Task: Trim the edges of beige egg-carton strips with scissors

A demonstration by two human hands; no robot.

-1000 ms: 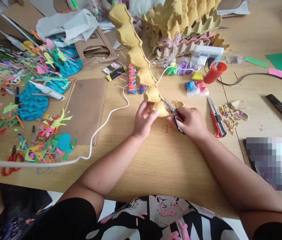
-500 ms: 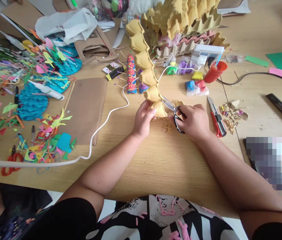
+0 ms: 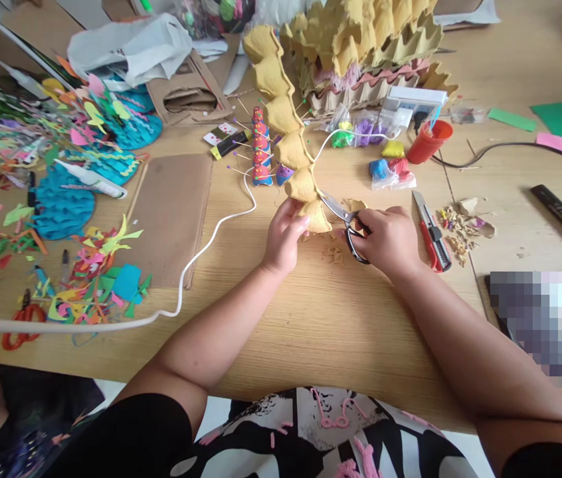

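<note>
Egg-carton strip [image 3: 285, 115]: stretched up and away beyond the left fingertips, its right edge against the scissors [image 3: 347, 217].
Left hand [image 3: 281, 242]: pinched the lowest cup, thumb on the near face.
Right hand [image 3: 389, 242]: fingers wrapped round the scissors' black handles.
Good snipping: probably called for short bites along the rim, left fingers clear of the blades.
Hidden: left fingertips behind the cup; blade gap too small to judge.

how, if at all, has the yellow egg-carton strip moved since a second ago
Yes, the yellow egg-carton strip has swung its far end right, nearer the stacked egg trays.
</note>
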